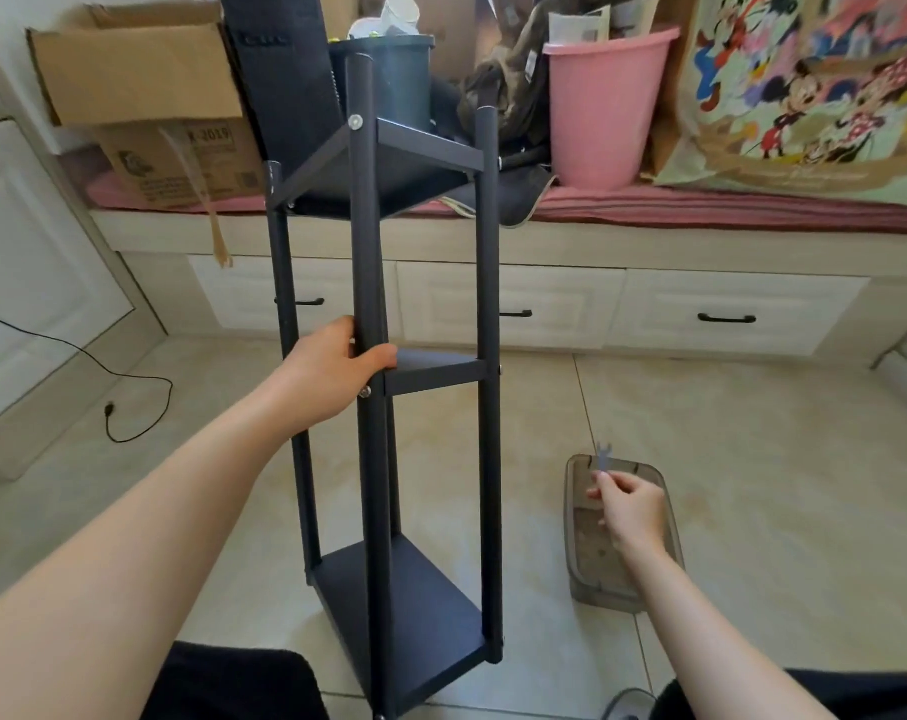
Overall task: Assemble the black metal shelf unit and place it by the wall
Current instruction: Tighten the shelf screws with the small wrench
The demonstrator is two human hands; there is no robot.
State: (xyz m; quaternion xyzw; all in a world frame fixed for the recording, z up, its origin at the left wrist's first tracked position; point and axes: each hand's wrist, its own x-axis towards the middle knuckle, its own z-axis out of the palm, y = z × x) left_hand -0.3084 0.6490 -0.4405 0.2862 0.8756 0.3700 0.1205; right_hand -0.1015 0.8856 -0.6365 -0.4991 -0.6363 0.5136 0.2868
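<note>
The black metal shelf unit (pixel 384 459) stands upright on the tiled floor in front of me, with three shelf boards fixed between its posts. My left hand (pixel 332 374) grips the near front post at the height of the middle shelf, thumb wrapped round the post. To the right, my right hand (pixel 630 506) pinches a small flat grey wrench (pixel 603 456) and holds it above a translucent grey plastic tray (pixel 578 579) lying on the floor.
A window bench with white drawers (pixel 514 304) runs behind the shelf unit. On it sit a cardboard box (pixel 145 96), a dark bin (pixel 404 80), a pink bucket (pixel 604 106) and a cartoon bag (pixel 815 90). A black cable (pixel 129 387) lies at left.
</note>
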